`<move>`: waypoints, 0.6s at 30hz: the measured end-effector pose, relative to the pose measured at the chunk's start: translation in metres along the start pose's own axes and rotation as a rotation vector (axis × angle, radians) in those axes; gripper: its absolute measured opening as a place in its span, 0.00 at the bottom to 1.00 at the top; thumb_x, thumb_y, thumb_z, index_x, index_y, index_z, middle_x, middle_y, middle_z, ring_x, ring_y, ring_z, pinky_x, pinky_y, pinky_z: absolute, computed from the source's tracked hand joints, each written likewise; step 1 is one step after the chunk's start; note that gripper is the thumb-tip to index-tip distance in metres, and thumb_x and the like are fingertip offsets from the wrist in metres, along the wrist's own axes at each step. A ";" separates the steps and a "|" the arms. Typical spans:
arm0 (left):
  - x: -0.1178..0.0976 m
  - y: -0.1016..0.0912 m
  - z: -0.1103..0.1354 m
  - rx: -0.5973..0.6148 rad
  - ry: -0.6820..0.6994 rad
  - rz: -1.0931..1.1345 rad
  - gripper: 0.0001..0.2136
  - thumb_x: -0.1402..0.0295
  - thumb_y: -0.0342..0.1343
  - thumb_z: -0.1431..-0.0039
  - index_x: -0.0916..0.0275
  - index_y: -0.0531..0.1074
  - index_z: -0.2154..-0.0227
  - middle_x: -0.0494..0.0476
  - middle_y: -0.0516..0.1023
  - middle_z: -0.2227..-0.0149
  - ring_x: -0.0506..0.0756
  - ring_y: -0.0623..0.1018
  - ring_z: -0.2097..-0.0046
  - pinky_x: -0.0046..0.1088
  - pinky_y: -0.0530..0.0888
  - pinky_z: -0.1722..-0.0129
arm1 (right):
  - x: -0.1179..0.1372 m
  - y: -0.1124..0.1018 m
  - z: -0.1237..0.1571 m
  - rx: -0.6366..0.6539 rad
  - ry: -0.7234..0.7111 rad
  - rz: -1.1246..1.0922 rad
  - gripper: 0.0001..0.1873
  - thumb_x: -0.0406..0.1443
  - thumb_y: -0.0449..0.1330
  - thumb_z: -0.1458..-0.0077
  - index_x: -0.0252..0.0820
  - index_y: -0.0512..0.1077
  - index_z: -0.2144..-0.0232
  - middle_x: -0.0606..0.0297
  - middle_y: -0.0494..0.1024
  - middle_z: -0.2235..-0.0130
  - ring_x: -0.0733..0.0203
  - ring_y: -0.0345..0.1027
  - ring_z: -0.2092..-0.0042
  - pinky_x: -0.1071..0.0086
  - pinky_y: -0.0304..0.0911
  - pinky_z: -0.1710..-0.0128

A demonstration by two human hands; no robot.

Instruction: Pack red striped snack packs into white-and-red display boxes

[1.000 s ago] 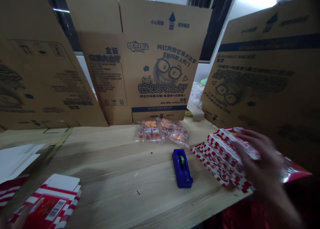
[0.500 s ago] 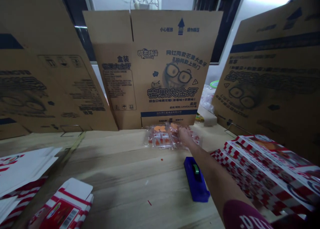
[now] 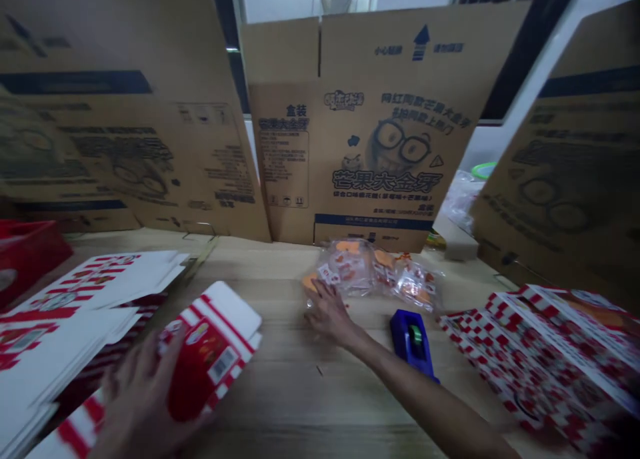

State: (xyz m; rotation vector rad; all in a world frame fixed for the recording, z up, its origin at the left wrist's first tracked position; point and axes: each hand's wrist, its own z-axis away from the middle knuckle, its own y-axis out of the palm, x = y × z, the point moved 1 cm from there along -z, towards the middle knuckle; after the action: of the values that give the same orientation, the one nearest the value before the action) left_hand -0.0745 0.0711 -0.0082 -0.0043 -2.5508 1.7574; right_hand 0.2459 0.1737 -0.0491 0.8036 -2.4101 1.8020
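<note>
My right hand [image 3: 327, 309] reaches across the wooden table [image 3: 310, 405] and pinches a small clear packet with orange print [image 3: 314, 284] at the left edge of a pile of clear snack packets [image 3: 380, 272]. My left hand [image 3: 137, 402] lies at the lower left with fingers spread flat over a folded red-and-white striped carton [image 3: 215, 342]. A blue tape dispenser [image 3: 413, 342] sits just right of my right forearm.
Large printed cardboard shipping boxes [image 3: 370, 139] stand along the back and both sides. Flat white-and-red cartons [image 3: 75, 305] are stacked at the left, beside a red box [image 3: 25, 252]. A stack of red-checkered flat cartons [image 3: 545, 352] fills the right.
My right hand left the checkered stack, reached to the snack packets, and now pulls one packet leftward. My left hand came into view over the striped carton. The view shifted left.
</note>
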 end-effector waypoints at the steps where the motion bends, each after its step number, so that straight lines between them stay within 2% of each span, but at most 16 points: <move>1: -0.013 0.002 0.003 0.000 0.051 -0.006 0.48 0.51 0.57 0.63 0.67 0.52 0.38 0.78 0.54 0.36 0.78 0.58 0.39 0.59 0.54 0.42 | 0.016 -0.007 0.006 -0.096 -0.029 -0.175 0.22 0.35 0.59 0.46 0.40 0.68 0.48 0.49 0.67 0.42 0.50 0.59 0.40 0.55 0.56 0.42; 2: -0.028 0.005 0.007 0.002 0.102 0.004 0.49 0.49 0.59 0.65 0.68 0.54 0.39 0.80 0.53 0.36 0.78 0.57 0.38 0.59 0.52 0.42 | 0.030 -0.016 0.013 -0.199 -0.043 -0.334 0.18 0.35 0.58 0.45 0.41 0.70 0.50 0.51 0.70 0.45 0.53 0.62 0.42 0.59 0.59 0.44; 4: -0.063 0.012 0.017 0.045 0.154 0.046 0.51 0.49 0.62 0.69 0.65 0.56 0.39 0.76 0.53 0.36 0.77 0.55 0.36 0.57 0.48 0.39 | 0.049 -0.035 0.024 -0.370 -0.033 -0.518 0.12 0.35 0.55 0.41 0.42 0.71 0.55 0.54 0.73 0.51 0.56 0.67 0.48 0.63 0.62 0.48; 6: -0.097 0.023 0.029 0.115 0.170 0.083 0.52 0.51 0.64 0.74 0.63 0.57 0.39 0.76 0.55 0.36 0.78 0.53 0.36 0.59 0.44 0.39 | 0.058 -0.049 0.035 -0.408 -0.004 -0.558 0.09 0.34 0.52 0.40 0.42 0.72 0.60 0.57 0.75 0.57 0.57 0.69 0.53 0.65 0.63 0.51; 7: -0.112 0.029 0.036 0.148 0.164 0.097 0.53 0.53 0.65 0.75 0.63 0.58 0.39 0.76 0.55 0.36 0.78 0.53 0.36 0.60 0.43 0.39 | 0.058 -0.050 0.041 -0.352 0.028 -0.549 0.09 0.34 0.52 0.40 0.42 0.72 0.62 0.58 0.76 0.60 0.58 0.70 0.56 0.66 0.64 0.54; 9: -0.135 0.042 0.049 0.192 0.148 0.125 0.53 0.55 0.65 0.75 0.63 0.58 0.38 0.77 0.55 0.36 0.79 0.53 0.36 0.61 0.41 0.40 | 0.054 -0.043 0.054 -0.115 0.122 -0.486 0.09 0.34 0.53 0.41 0.41 0.73 0.63 0.59 0.78 0.65 0.58 0.72 0.62 0.67 0.64 0.60; 11: -0.149 0.056 0.061 0.206 0.148 0.156 0.51 0.57 0.66 0.74 0.62 0.58 0.38 0.76 0.54 0.35 0.79 0.53 0.36 0.61 0.40 0.40 | 0.047 -0.026 0.068 0.132 0.230 -0.370 0.11 0.36 0.56 0.44 0.39 0.73 0.60 0.58 0.79 0.64 0.56 0.73 0.63 0.67 0.63 0.62; 13: -0.155 0.071 0.070 0.216 0.172 0.194 0.50 0.58 0.66 0.73 0.60 0.59 0.38 0.75 0.54 0.35 0.78 0.52 0.35 0.60 0.40 0.40 | 0.040 -0.005 0.080 0.283 0.320 -0.292 0.15 0.39 0.57 0.45 0.38 0.72 0.57 0.56 0.80 0.63 0.53 0.73 0.61 0.66 0.61 0.61; 16: -0.156 0.090 0.079 0.244 0.197 0.249 0.52 0.54 0.66 0.73 0.61 0.59 0.38 0.76 0.54 0.35 0.77 0.53 0.35 0.59 0.39 0.39 | 0.034 0.021 0.090 0.376 0.420 -0.307 0.16 0.42 0.58 0.45 0.38 0.73 0.58 0.57 0.80 0.62 0.55 0.72 0.60 0.68 0.61 0.61; 18: -0.154 0.099 0.081 0.261 0.189 0.268 0.54 0.50 0.66 0.75 0.61 0.59 0.38 0.76 0.53 0.35 0.77 0.53 0.35 0.59 0.40 0.39 | 0.033 0.031 0.090 0.333 0.434 -0.284 0.18 0.41 0.58 0.46 0.37 0.72 0.55 0.53 0.78 0.56 0.53 0.71 0.55 0.68 0.60 0.57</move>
State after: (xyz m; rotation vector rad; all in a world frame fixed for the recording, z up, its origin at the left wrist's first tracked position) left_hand 0.0743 0.0266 -0.1353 -0.4997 -2.2588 2.0560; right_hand 0.2298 0.0862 -0.0957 0.6441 -1.6722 2.0255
